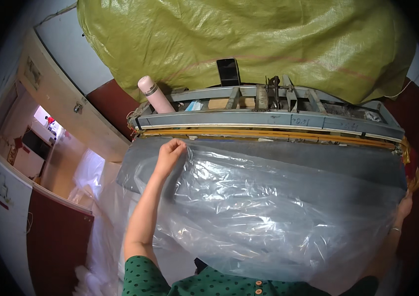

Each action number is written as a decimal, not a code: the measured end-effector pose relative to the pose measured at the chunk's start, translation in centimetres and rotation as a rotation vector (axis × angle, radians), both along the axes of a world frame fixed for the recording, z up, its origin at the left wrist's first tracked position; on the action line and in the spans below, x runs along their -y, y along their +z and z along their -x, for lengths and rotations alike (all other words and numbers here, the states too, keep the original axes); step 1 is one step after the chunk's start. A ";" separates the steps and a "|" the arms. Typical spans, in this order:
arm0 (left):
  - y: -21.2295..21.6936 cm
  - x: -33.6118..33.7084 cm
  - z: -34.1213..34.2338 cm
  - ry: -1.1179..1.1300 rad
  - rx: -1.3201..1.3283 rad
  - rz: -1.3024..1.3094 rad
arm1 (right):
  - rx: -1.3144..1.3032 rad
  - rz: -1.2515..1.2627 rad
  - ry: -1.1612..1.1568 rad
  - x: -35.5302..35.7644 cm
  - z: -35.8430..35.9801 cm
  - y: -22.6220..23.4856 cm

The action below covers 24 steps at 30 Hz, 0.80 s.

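A wide sheet of clear plastic film [249,197] lies in shiny wrinkles over the dark grey work surface [318,155] and hangs down toward my body. My left hand [171,152] is closed, fingers pinched together on the film's upper edge, just short of the orange-yellow strips [268,135]. Out at the far right, my right hand [405,204] is by the end of the surface, next to the film's right side. Its fingers are partly hidden, so whether it grips the film is unclear.
Behind the surface runs a grey metal frame [209,120] carrying a pink bottle [156,96] and an upright phone [228,72]. A yellow-green woven sheet [249,34] covers the back. More clear film [98,232] heaps at left, near an open door [71,93].
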State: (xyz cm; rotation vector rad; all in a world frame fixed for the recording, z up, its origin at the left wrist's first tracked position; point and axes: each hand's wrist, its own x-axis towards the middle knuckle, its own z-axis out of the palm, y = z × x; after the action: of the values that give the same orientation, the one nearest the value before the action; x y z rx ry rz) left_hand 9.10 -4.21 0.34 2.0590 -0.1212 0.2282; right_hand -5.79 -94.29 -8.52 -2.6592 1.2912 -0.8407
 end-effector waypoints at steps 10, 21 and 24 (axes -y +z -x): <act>-4.1 2.5 -0.3 0.238 0.133 -0.600 | 0.449 -0.481 0.325 8.9 3.4 -1.4; -3.9 2.6 -0.4 0.285 0.223 -0.619 | 0.792 -0.661 0.286 5.0 5.7 1.5; -4.1 4.3 -1.6 0.264 0.256 -0.540 | 0.841 -0.503 0.335 7.0 7.7 3.0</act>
State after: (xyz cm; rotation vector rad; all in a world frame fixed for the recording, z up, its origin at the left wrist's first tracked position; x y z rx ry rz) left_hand 10.73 -8.52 -3.79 2.5743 -0.0710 0.6855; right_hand -13.50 -101.29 -5.57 -1.7325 0.6889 -1.1837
